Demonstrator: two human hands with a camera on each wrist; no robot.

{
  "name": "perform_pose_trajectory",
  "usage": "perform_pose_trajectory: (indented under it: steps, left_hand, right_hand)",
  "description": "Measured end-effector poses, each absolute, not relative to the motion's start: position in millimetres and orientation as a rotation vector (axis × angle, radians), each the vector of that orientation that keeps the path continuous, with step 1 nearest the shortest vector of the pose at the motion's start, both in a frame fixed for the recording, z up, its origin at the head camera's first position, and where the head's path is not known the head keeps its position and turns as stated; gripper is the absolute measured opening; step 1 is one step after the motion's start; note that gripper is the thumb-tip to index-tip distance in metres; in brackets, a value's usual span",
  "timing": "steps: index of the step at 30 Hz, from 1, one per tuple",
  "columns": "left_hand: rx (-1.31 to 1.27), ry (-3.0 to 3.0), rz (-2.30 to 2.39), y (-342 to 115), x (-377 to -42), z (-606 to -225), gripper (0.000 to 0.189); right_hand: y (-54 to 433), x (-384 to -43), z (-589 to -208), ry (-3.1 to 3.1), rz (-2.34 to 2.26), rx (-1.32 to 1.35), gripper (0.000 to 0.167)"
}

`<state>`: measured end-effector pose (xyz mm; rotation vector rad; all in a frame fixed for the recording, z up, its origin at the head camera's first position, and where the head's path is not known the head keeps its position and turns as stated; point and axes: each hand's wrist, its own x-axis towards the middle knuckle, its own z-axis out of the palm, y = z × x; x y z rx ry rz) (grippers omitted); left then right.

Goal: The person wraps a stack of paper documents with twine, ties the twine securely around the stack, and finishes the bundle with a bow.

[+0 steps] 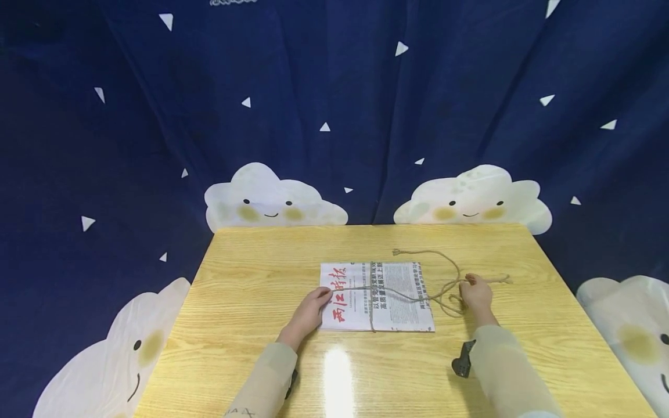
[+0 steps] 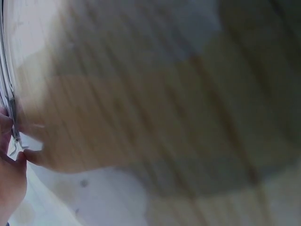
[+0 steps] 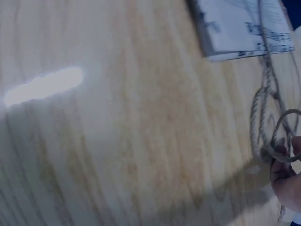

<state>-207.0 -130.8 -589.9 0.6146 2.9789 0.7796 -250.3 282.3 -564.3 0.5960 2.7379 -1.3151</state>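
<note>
A folded stack of newspaper (image 1: 345, 313) lies on the wooden table, with twine (image 1: 402, 295) running across its top and another strand crossing it from back to front. At the stack's left edge my left hand (image 1: 309, 313) pinches the paper, thumb uppermost. The left wrist view catches only part of this left hand (image 2: 11, 181) at its border. To the right of the stack, my right hand (image 1: 477, 299) pinches the loosely looped twine between thumb and fingers. Loops of twine (image 3: 258, 117) hang by the fingertips in the right wrist view.
The wooden table (image 1: 251, 255) reaches back to a dark blue curtain (image 1: 292, 133) printed with clouds and white triangles. One frayed twine end (image 1: 397, 252) lies behind the stack; another end (image 1: 506, 279) sticks out beyond my right hand. Light glares off the tabletop in front.
</note>
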Motion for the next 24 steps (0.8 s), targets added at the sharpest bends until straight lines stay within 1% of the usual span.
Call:
perform_pose_trajectory:
  steps: [3,5,8,11,12,15,16,22,24]
  left_hand:
    - [0.616,2.978,0.785,-130,-206,-589,0.037]
    - [0.612,2.975,0.789,-130,-206,-588,0.037]
    - [0.604,2.972,0.789,-130,-206,-588,0.038]
    - [0.595,2.970,0.792,-131,-207,-589,0.038]
    - [0.592,2.969,0.790,-131,-207,-590,0.038]
    - [0.588,2.967,0.789,-131,-207,-591,0.039]
    - [0.591,2.966,0.788,-131,-207,-592,0.039]
    - [0.593,2.970,0.790,-129,-207,-592,0.039]
    - [0.589,2.970,0.789,-129,-207,-591,0.039]
  right_hand:
    - [284,-249,-570,2.873,-1.130,0.553,0.034]
    - [285,-247,-571,2.920,-1.041,0.629,0.031]
    - [287,-243,-567,2.918,-0.905,0.744,0.031]
    - [291,-240,-564,2.877,-0.821,0.822,0.036]
    - [292,-239,-563,2.862,-0.815,0.839,0.041]
    - [298,-235,-561,2.803,-0.866,0.909,0.050]
    - [300,-232,-561,2.784,-0.890,0.932,0.051]
    - [317,-222,-558,2.757,-1.032,1.179,0.047]
    - [324,-223,-558,2.724,-1.212,1.300,0.044]
